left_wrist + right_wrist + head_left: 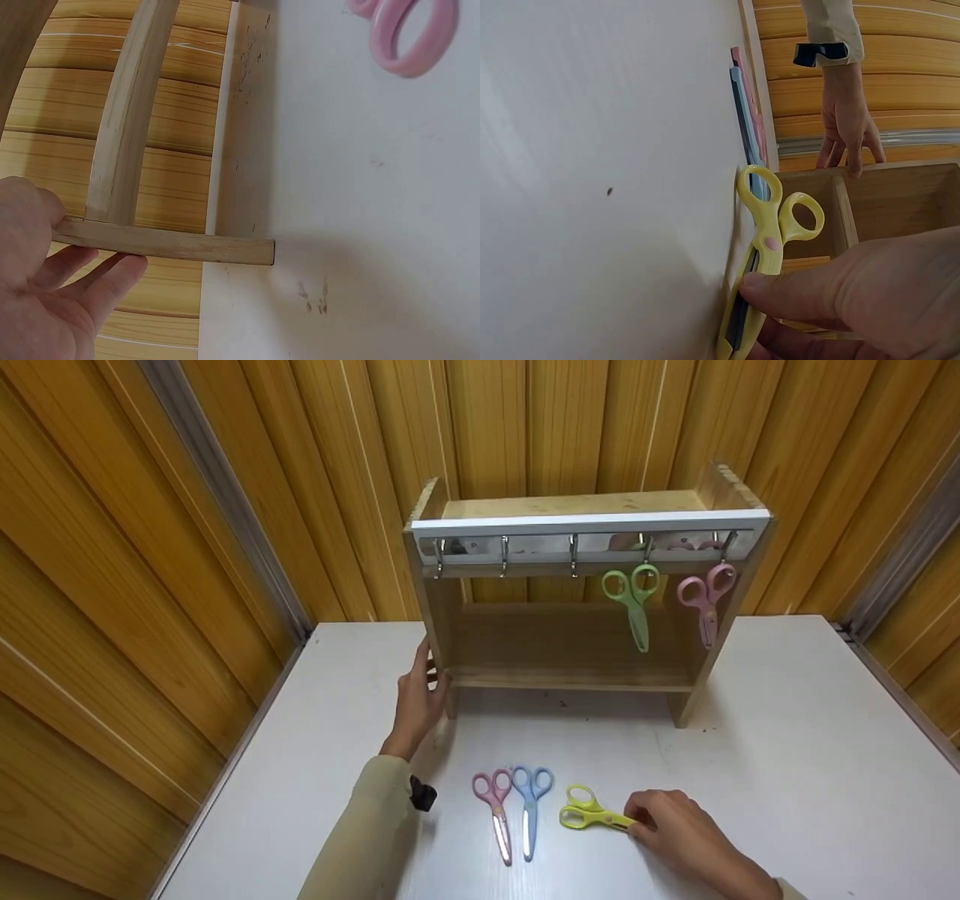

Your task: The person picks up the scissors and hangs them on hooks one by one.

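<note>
My right hand (679,825) pinches a pair of yellow scissors (589,810) by the blade end, thumb on top; the handle loops point left. In the right wrist view the yellow scissors (769,240) are tilted against the table. My left hand (420,705) grips the left side panel of a small wooden shelf (570,679), and the left wrist view shows thumb and fingers on either side of that panel (172,244). Pink scissors (495,810) and blue scissors (530,810) lie side by side on the table between the hands.
A metal hook rail (536,544) runs across the shelf's upper front. Green scissors (636,604) and another pink pair (706,600) hang from its two right hooks; the other hooks are bare. The white table (795,720) meets wood-panelled walls (525,435) behind and at the sides.
</note>
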{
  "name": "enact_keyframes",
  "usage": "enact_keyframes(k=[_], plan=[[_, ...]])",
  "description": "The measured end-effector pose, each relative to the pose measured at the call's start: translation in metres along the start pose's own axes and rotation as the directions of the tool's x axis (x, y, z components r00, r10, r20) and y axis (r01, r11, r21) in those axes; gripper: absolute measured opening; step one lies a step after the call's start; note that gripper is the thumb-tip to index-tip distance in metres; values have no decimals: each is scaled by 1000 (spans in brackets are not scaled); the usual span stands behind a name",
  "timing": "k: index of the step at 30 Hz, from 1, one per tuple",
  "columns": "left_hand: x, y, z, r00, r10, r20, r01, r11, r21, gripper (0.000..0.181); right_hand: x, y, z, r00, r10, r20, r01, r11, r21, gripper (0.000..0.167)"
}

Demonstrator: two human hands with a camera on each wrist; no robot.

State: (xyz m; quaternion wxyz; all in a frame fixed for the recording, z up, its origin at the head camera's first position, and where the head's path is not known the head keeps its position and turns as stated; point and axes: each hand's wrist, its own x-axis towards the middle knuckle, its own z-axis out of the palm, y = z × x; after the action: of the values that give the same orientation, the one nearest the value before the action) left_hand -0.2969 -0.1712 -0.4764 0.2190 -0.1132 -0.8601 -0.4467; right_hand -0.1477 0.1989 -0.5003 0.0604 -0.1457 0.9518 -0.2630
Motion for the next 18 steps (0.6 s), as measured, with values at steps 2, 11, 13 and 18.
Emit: enact_keyframes(k=[2,11,13,18], plan=[[0,0,0,1000,4,-1,-4,1000,-3,69,0,0,0,1000,1,3,-1,1000,-4,20],[-1,1,0,1000,-10,3,10,1000,-25,71,0,0,0,1000,-4,-1,4,1000,-2,20],[-1,1,0,1000,-14,2,14,1000,-24,71,0,0,0,1000,-4,0,4,1000,0,19],[0,1,0,1000,-17,-3,17,1000,-6,71,2,-2,-2,1000,3,18,-4,1000,14,18]])
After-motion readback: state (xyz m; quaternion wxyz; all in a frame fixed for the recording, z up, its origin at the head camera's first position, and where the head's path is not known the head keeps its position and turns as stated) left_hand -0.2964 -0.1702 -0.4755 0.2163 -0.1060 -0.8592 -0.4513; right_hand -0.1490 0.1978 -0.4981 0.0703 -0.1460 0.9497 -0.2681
